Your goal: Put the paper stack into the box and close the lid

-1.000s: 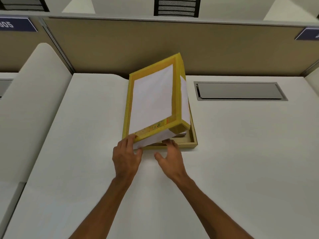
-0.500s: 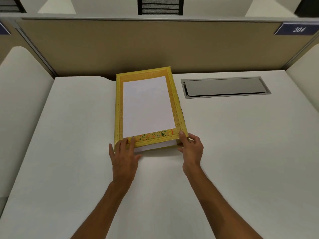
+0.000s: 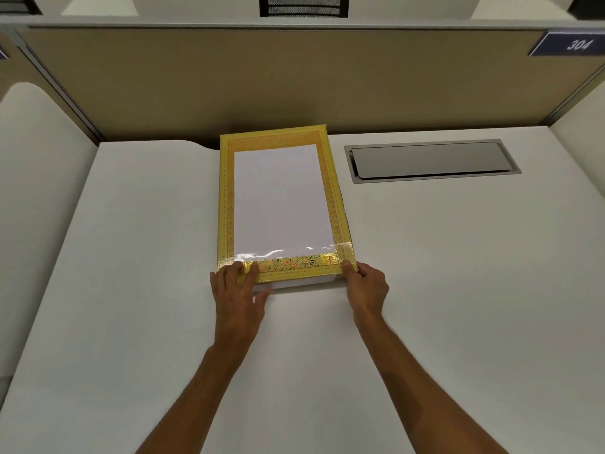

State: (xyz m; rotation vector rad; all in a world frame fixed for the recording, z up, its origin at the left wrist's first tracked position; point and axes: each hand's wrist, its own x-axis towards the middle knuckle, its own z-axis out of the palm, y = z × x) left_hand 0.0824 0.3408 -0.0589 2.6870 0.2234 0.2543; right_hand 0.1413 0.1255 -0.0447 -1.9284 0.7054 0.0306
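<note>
At the lid's near edge: both hands rest, one at each corner.
Left hand (image 3: 236,291): fingers flat on the near-left corner of the lid (image 3: 281,198), pressing, not gripping.
Right hand (image 3: 366,283): fingertips pinching the near-right corner.
Box (image 3: 294,283): on the desk (image 3: 131,257), just ahead of the hands; only a pale strip shows under the lid.
Paper: white shows through the lid's clear window, so likely inside.
Progress: lid looks down; perhaps a last press remains.
</note>
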